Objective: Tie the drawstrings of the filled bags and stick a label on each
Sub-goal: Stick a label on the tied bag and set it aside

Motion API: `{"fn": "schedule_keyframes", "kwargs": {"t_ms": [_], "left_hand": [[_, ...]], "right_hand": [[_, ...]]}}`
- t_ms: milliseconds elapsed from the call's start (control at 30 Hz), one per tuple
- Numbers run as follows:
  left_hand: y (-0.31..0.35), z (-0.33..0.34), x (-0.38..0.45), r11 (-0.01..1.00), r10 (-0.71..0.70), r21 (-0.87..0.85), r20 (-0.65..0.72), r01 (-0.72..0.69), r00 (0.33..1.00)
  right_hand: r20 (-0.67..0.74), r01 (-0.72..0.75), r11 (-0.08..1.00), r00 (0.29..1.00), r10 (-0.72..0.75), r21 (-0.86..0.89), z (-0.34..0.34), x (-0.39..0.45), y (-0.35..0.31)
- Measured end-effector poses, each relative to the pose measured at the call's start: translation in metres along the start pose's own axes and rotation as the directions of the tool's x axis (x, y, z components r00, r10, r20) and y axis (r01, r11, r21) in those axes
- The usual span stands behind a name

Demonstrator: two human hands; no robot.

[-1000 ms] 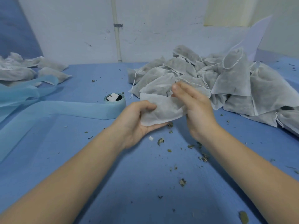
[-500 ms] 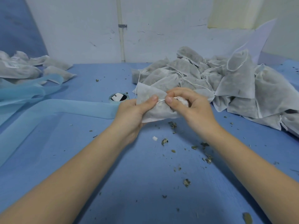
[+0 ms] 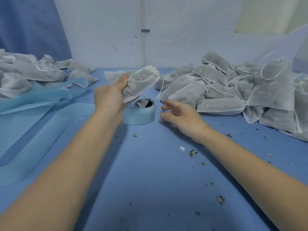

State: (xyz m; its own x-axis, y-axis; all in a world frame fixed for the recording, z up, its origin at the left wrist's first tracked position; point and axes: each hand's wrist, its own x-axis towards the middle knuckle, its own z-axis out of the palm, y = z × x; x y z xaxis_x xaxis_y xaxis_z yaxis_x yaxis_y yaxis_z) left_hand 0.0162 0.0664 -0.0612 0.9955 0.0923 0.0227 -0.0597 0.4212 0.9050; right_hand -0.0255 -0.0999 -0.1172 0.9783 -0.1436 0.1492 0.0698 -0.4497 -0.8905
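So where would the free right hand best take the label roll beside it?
Grip the label roll across its outer wall, from above and from its right. It stands on end with the hollow core up, the right hand is open beside it, and the left hand crowds its left.

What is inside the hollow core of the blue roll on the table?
A small white piece, likely a label, lies in the blue roll core. The core's depths are dark, and the left hand hides the roll's left edge.

Your left hand (image 3: 109, 99) is hiding its fingers behind the bag (image 3: 138, 82); beside it, the right pile (image 3: 250, 90) is running off the edge
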Motion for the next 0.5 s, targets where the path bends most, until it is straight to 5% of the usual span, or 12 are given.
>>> {"fn": "schedule_keyframes", "kwargs": {"t_ms": [367,500], "left_hand": [[-0.008,-0.007,0.013,0.969,0.021,0.245,-0.057,-0.007,0.998],[-0.014,-0.007,0.016,0.929,0.039,0.369,0.001,-0.037,0.999]], "right_hand": [[0.071,0.130,0.940,0.991,-0.114,-0.317,0.032,0.039,-0.012],[-0.037,0.148,0.907,0.984,-0.177,-0.393,0.046,0.038,-0.015]]}}
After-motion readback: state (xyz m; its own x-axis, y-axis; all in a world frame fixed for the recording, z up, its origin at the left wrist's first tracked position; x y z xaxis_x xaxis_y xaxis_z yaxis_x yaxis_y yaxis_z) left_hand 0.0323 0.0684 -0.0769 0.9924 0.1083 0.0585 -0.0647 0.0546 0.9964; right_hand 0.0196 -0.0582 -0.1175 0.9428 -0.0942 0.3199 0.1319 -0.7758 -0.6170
